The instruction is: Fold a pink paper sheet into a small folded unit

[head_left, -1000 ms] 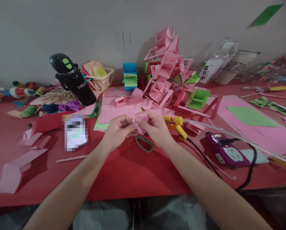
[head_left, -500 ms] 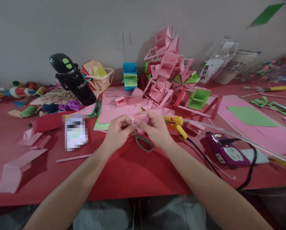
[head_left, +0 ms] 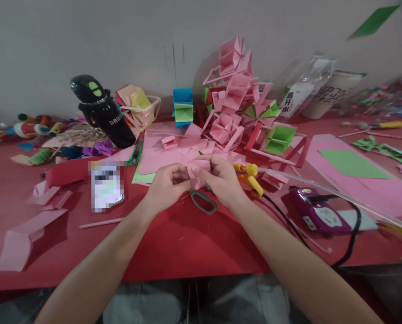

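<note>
Between my two hands is a small folded piece of pink paper (head_left: 199,169), held above the red table. My left hand (head_left: 165,186) pinches its lower left side with thumb and fingers. Around its right side my right hand (head_left: 223,180) is closed, the thumb lying across the front. The fingertips behind the paper are hidden. Just below the hands lies a scissors handle loop (head_left: 203,203); the rest of the scissors is covered. A yellow glue gun (head_left: 250,175) with a lit orange spot rests right beside my right hand, a long clear glue stick in its back.
A stack of folded pink paper pieces (head_left: 233,94) stands at the back. Left are a black bottle (head_left: 106,114), a phone (head_left: 106,186) and a pink paper stick (head_left: 101,222). A purple power socket (head_left: 319,211) with a black cable sits right, near pink and green sheets (head_left: 352,164).
The pink paper has turned slightly in my hands, and more of its face shows. My left fingers have shifted lower on it. Everything on the table stays in place.
</note>
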A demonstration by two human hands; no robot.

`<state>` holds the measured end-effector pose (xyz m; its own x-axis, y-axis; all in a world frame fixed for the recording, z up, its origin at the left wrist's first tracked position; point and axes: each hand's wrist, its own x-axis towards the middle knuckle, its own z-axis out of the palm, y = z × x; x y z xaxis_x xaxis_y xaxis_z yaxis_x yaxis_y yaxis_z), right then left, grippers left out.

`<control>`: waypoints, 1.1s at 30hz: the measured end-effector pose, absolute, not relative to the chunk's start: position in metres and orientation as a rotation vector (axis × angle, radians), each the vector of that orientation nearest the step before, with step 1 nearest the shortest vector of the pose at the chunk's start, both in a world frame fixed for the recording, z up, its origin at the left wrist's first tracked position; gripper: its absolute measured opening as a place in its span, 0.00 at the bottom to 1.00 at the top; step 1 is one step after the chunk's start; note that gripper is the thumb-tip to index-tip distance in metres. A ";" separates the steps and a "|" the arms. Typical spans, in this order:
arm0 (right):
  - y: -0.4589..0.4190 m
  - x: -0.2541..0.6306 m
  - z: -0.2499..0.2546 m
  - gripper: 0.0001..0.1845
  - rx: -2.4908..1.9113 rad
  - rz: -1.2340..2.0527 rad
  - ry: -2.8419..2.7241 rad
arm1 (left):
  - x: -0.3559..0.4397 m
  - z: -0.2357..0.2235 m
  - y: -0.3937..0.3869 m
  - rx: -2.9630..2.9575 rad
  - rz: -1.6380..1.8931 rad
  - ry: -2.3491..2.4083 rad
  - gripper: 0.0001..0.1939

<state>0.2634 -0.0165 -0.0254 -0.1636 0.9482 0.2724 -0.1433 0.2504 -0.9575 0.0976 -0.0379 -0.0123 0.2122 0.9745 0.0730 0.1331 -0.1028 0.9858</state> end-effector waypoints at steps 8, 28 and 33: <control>-0.012 0.276 -0.017 0.12 -0.854 1.233 -1.628 | 0.080 -0.003 -0.037 2.065 1.023 1.241 0.07; -0.019 0.270 -0.017 0.09 -0.751 0.900 -1.769 | 0.075 -0.002 -0.039 2.267 1.081 1.372 0.08; -0.021 0.268 -0.014 0.10 -0.748 1.013 -1.753 | 0.075 -0.001 -0.040 2.301 1.093 1.359 0.09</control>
<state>0.2675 -0.0211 -0.0144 -0.3677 0.8282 0.4229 0.0468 0.4707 -0.8811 0.0754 -0.0397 -0.0008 0.2820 0.8334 0.4754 0.6427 -0.5320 0.5514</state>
